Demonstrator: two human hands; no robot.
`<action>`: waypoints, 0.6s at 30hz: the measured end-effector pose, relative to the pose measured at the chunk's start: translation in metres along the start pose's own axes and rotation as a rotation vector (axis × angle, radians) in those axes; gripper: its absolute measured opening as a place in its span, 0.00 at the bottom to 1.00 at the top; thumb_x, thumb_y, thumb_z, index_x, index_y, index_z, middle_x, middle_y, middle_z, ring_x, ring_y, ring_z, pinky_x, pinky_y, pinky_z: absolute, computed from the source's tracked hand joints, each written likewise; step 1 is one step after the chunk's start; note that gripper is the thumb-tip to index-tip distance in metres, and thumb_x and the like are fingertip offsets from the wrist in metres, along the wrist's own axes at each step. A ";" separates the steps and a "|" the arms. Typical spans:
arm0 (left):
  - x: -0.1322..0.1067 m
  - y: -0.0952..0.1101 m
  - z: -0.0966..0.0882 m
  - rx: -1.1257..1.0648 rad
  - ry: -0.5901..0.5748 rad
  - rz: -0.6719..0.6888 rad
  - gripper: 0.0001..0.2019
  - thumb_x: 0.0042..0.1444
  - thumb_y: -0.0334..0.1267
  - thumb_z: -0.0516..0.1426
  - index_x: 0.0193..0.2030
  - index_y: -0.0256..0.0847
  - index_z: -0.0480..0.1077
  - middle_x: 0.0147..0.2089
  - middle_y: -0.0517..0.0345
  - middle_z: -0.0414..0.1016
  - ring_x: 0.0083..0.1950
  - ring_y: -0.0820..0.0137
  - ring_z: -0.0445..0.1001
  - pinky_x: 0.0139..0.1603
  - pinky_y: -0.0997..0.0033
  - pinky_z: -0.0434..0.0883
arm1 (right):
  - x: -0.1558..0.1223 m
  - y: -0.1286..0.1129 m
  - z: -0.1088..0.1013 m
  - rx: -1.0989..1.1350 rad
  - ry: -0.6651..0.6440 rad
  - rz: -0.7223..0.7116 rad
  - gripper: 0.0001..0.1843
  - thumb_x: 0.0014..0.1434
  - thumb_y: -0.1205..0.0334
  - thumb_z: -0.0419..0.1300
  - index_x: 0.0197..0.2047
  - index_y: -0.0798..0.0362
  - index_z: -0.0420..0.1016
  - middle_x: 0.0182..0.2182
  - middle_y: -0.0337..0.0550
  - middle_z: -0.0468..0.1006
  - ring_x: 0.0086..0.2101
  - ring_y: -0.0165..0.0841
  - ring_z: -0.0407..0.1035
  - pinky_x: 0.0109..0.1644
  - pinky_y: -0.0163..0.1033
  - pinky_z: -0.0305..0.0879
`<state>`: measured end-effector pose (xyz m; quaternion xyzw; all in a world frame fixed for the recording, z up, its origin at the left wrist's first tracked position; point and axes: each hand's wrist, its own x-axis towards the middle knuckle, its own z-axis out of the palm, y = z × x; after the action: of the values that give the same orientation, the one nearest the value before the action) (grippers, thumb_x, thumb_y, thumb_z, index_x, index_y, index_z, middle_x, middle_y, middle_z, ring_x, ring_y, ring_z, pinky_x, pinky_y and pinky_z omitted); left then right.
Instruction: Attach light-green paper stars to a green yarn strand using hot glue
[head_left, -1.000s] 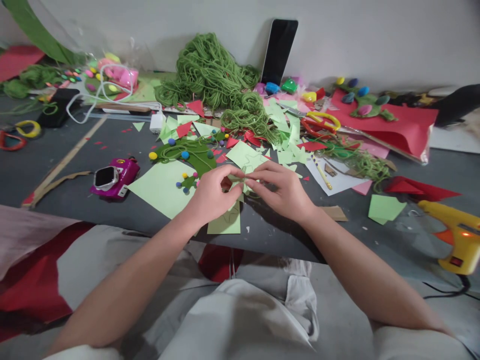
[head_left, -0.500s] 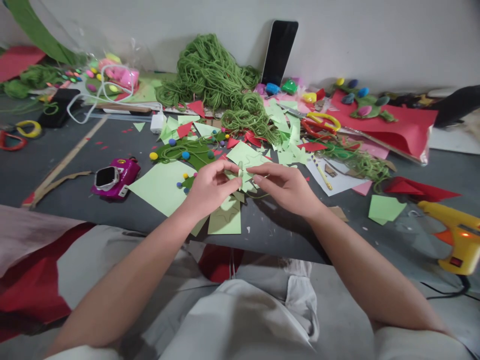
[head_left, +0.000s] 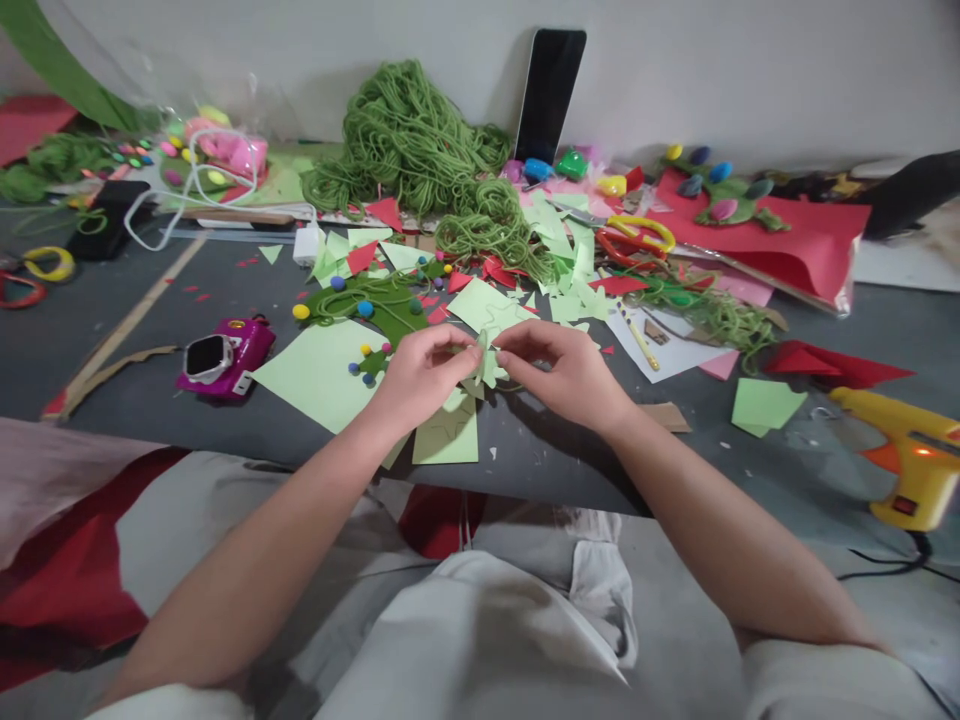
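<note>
My left hand (head_left: 429,378) pinches a small light-green paper star (head_left: 491,368) between thumb and fingertips above the table. From the other side, my right hand (head_left: 566,372) closes its thumb and index finger at the star's right edge. A thin strand (head_left: 513,389) shows under the right fingertips; whether they hold it too is unclear. Below lies a light-green paper (head_left: 445,440) with a pencilled star outline. Another outlined green sheet (head_left: 480,300) lies just beyond the hands. A green felt shape with pompoms (head_left: 369,365) sits beside my left hand.
Green yarn (head_left: 412,140) is heaped at the back before an upright phone (head_left: 551,95). Scissors (head_left: 637,238) and a pencil (head_left: 639,340) lie right of centre. A yellow glue gun (head_left: 907,455), its light lit, stands far right. A purple device (head_left: 238,368) sits left.
My right thumb and index finger have come closer together and up against the paper star. My left hand keeps its pinch. The whole view has shifted slightly.
</note>
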<state>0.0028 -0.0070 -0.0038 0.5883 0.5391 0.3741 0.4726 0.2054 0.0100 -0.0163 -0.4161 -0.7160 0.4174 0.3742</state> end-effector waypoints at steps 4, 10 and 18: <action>0.000 -0.002 0.000 0.022 -0.031 -0.027 0.10 0.56 0.44 0.65 0.35 0.39 0.77 0.32 0.56 0.78 0.33 0.69 0.74 0.33 0.72 0.69 | -0.007 -0.007 -0.009 -0.148 0.046 0.009 0.10 0.62 0.61 0.63 0.45 0.55 0.80 0.35 0.44 0.83 0.34 0.33 0.76 0.40 0.38 0.73; -0.003 -0.002 0.003 0.043 -0.059 -0.049 0.12 0.54 0.47 0.67 0.36 0.40 0.78 0.33 0.55 0.80 0.33 0.68 0.77 0.30 0.73 0.69 | -0.102 -0.016 -0.038 -0.400 0.551 0.160 0.07 0.60 0.56 0.65 0.37 0.49 0.81 0.31 0.44 0.81 0.30 0.34 0.73 0.35 0.41 0.69; -0.005 0.001 0.011 0.052 -0.111 -0.038 0.12 0.55 0.48 0.66 0.35 0.41 0.79 0.36 0.55 0.81 0.35 0.69 0.77 0.36 0.71 0.72 | -0.247 0.056 -0.135 -0.648 1.383 0.456 0.19 0.41 0.56 0.71 0.37 0.43 0.71 0.43 0.56 0.80 0.38 0.47 0.76 0.34 0.50 0.63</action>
<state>0.0130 -0.0133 -0.0058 0.6099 0.5328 0.3176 0.4932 0.4325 -0.1584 -0.0638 -0.8052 -0.3044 -0.0982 0.4994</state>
